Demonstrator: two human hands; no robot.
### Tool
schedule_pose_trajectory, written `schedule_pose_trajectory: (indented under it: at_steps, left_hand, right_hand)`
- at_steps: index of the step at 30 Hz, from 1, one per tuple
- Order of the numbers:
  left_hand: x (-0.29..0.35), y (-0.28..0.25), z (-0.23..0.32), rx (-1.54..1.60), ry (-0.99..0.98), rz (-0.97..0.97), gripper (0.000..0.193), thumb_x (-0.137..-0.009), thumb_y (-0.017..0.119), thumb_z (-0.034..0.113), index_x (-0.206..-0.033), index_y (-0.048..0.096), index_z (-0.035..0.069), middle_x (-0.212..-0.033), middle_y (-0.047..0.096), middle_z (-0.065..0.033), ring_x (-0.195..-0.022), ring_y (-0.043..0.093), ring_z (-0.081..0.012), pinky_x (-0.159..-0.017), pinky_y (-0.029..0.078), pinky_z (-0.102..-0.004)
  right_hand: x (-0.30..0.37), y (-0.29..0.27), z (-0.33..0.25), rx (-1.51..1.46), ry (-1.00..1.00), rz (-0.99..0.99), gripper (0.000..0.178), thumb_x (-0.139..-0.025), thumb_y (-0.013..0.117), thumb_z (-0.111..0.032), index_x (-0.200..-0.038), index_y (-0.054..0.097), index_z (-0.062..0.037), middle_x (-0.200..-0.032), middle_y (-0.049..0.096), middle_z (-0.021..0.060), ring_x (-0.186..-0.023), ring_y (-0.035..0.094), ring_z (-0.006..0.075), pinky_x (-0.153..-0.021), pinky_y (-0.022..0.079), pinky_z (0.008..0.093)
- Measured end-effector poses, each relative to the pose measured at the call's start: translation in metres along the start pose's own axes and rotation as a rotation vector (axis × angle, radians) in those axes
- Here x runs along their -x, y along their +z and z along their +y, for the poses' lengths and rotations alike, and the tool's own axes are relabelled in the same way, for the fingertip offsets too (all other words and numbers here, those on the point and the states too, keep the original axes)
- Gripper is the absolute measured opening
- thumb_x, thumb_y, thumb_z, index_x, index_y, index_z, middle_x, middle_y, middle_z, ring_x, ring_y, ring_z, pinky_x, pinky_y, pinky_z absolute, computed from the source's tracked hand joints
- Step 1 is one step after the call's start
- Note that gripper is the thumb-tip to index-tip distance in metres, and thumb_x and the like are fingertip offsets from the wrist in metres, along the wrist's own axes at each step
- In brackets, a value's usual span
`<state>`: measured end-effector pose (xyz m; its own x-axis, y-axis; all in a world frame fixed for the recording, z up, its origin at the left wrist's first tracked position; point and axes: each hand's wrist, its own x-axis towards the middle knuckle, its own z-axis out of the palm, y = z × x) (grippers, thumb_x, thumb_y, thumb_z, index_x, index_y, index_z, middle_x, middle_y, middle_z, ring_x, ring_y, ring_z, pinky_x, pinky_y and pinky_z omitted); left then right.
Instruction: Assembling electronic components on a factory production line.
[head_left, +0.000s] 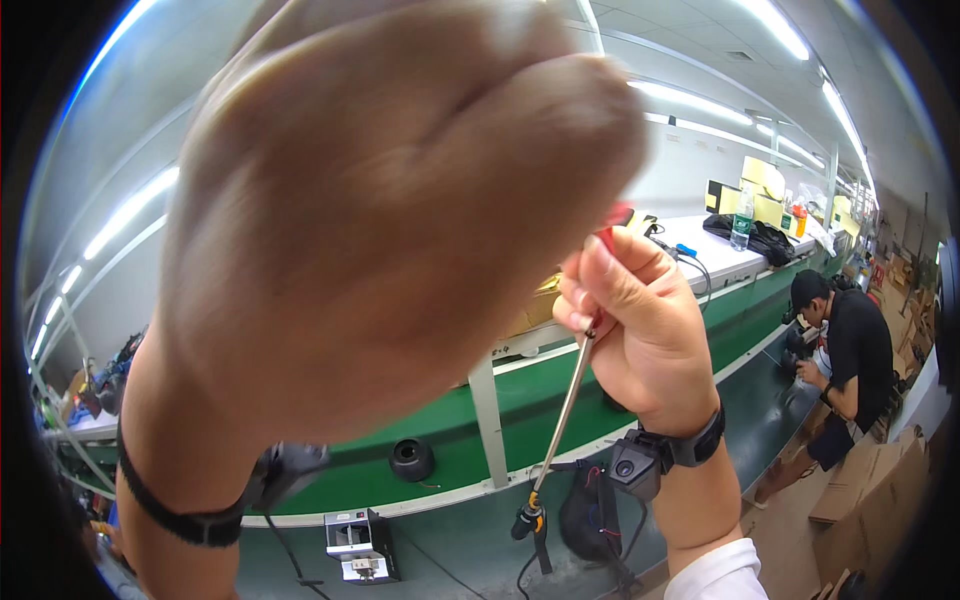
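Note:
My left hand (400,230) fills the upper left of the head view, very close and smeared by motion. Its fingers seem curled in, but I cannot make out what they hold, if anything. Just right of it, my raised right hand (640,310) is closed, thumb against fingers. From its grip a thin metal rod (565,415) slants down to a yellow-and-black end piece (530,515). A small red piece (612,222) shows at the thumb tip, partly behind the left hand. A small black camera (638,462) is strapped to my right wrist.
A green conveyor belt (550,440) runs across, with a black round part (411,460) on it. Below stands a small black-and-white device (360,547) among cables. A water bottle (742,220) stands on the back bench. At right, a person (850,350) works near cardboard boxes (870,490).

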<state>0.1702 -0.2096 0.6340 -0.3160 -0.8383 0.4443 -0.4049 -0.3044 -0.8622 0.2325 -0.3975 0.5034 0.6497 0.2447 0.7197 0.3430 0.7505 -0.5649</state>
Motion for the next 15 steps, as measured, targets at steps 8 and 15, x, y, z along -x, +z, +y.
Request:
schedule_pose_trajectory:
  at_steps: [8,15]
  left_hand:
    - [0.046,-0.026,0.032,-0.075,-0.308,-0.164,0.02,-0.087,0.074,0.018,-0.084,0.06,0.005,-0.076,0.061,-0.0077,-0.083,0.06,-0.0278,-0.078,0.048,-0.0379]
    - [0.061,0.0,0.05,0.18,-0.638,-0.123,0.014,-0.091,0.069,0.012,-0.089,0.06,0.001,-0.08,0.061,-0.0108,-0.077,0.055,-0.0275,-0.072,0.045,-0.036]
  right_hand:
    - [0.013,0.026,-0.013,0.217,0.015,0.054,0.026,-0.098,0.069,-0.022,-0.11,0.072,0.0019,-0.088,0.072,0.0041,-0.069,0.061,0.0069,-0.063,0.05,0.0218]
    - [0.0,0.032,0.005,0.331,0.013,-0.011,0.025,-0.103,0.06,-0.02,-0.11,0.065,0.0039,-0.08,0.065,0.0042,-0.064,0.059,0.0093,-0.061,0.05,0.0244]
